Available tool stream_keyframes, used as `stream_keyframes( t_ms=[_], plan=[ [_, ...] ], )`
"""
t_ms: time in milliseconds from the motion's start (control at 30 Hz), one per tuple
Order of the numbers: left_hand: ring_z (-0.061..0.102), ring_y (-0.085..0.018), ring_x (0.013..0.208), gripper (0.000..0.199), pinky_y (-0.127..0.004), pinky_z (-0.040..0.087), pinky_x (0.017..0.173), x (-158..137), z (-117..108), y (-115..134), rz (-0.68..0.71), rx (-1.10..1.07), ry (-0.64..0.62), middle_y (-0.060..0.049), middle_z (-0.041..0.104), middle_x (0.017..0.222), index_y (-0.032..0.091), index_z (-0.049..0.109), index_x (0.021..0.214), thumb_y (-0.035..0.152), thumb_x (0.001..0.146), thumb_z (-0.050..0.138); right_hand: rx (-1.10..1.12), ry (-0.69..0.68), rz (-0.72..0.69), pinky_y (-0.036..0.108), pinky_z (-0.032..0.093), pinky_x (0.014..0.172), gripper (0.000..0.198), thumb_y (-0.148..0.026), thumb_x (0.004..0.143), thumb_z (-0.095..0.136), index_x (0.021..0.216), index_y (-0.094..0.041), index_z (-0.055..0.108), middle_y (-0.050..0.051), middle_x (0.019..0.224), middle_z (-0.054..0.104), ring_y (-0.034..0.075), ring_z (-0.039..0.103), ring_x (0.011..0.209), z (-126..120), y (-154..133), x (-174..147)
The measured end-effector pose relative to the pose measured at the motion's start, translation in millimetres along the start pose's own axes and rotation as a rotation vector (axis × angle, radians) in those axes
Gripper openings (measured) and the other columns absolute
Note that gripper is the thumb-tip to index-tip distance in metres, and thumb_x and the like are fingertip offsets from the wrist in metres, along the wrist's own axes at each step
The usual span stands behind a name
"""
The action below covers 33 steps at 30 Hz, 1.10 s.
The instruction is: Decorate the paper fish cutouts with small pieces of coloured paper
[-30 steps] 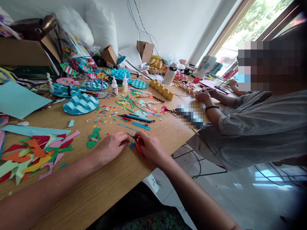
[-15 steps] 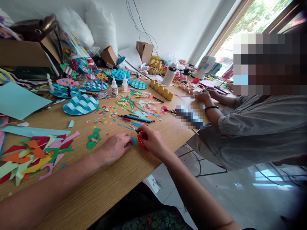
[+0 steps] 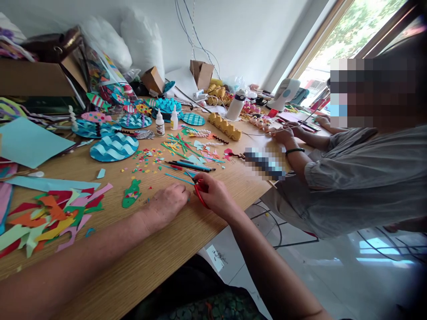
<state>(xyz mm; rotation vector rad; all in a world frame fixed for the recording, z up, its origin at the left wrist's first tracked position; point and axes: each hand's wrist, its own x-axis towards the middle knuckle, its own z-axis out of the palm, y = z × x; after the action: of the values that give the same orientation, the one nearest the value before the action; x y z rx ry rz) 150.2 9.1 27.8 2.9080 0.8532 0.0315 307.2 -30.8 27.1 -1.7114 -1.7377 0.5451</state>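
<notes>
My right hand point(image 3: 216, 196) grips a pair of red-handled scissors point(image 3: 200, 195), whose blades point away from me to the upper left. Close beside it, my left hand point(image 3: 171, 201) rests low over the wood with its fingers bent together. At its fingertips a sliver of blue paper point(image 3: 189, 199) shows; the rest of the piece is hidden by the hand. Left of that hand lies a green paper fish point(image 3: 131, 194) with coloured bits on it. Thin blue paper strips point(image 3: 179, 178) and several pencils point(image 3: 191, 166) lie just beyond the scissors.
Coloured paper scraps point(image 3: 50, 218) cover the table's left part. Behind are blue wave-patterned discs point(image 3: 114, 147), glue bottles point(image 3: 160, 123), a yellow egg-carton strip point(image 3: 224, 126) and a white bottle point(image 3: 236, 106). A co-worker point(image 3: 360, 173) sits at right, hands on the table.
The blue paper at my left fingertips, plainly visible before, is now almost covered. My right hand and the scissors have shifted slightly right. The view has moved a little.
</notes>
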Motion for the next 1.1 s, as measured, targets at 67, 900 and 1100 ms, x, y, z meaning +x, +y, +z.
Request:
stream_keyframes(
  t_ms=[67,900,1100],
  plan=[
    [0.055,-0.021,0.081,0.02,-0.031,0.043,0.07,0,2,-7,-0.028,-0.105,0.026,-0.009,0.058,0.084,0.015,0.057,0.08,0.009,0.081,0.038,0.031,0.006,0.01,0.019,0.033,0.055,0.025,-0.021,0.071,0.05,0.095,-0.018,0.057,-0.004,0.06,0.05,0.008,0.042,0.055,0,1,-1],
    [0.055,-0.015,0.069,0.013,-0.026,0.042,0.064,-4,-7,-20,-0.225,-0.702,0.14,-0.001,0.06,0.073,0.018,0.058,0.072,0.024,0.076,0.048,0.411,-0.031,0.113,0.021,0.035,0.055,0.031,-0.029,0.064,0.059,0.093,-0.018,0.051,-0.006,0.059,0.047,0.008,0.042,0.054,3,-3,-1],
    [0.048,-0.012,0.057,0.017,-0.022,0.038,0.053,-17,-8,-26,-0.348,-1.025,0.209,0.002,0.055,0.063,0.017,0.058,0.07,0.033,0.069,0.053,0.816,-0.171,0.2,0.023,0.039,0.059,0.041,-0.033,0.057,0.067,0.089,-0.019,0.046,-0.006,0.062,0.049,0.009,0.048,0.057,11,-24,-2]
  ],
)
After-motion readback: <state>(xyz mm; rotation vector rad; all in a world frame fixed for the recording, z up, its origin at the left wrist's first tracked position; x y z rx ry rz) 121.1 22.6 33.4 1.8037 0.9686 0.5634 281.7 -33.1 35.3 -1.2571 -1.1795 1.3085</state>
